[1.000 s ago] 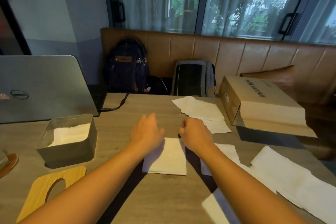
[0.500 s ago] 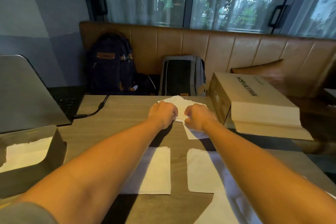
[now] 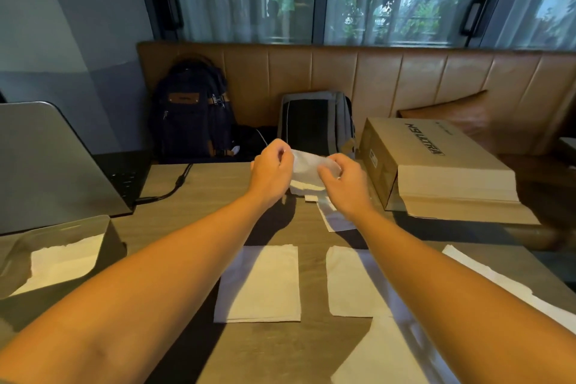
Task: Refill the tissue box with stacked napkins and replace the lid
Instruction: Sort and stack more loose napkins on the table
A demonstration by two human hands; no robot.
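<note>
My left hand (image 3: 271,172) and my right hand (image 3: 343,184) both pinch one white napkin (image 3: 306,168), lifted just above the far middle of the table. More napkins (image 3: 334,216) lie on the table under it. A folded napkin (image 3: 261,284) lies flat between my forearms, with another napkin (image 3: 351,281) to its right. The grey open tissue box (image 3: 59,237) stands at the left edge with white napkins (image 3: 62,262) inside. The lid is out of view.
An open laptop (image 3: 53,162) with a cable stands at the left. A tan cardboard box (image 3: 436,168) lies at the right. Loose napkins (image 3: 389,352) spread along the near right of the wooden table (image 3: 174,199). Two backpacks (image 3: 193,109) rest on the bench behind.
Both hands left the folded napkin near me, reached to the far pile and have lifted a napkin off it. The view has swung right, so the tissue box sits at the left edge.
</note>
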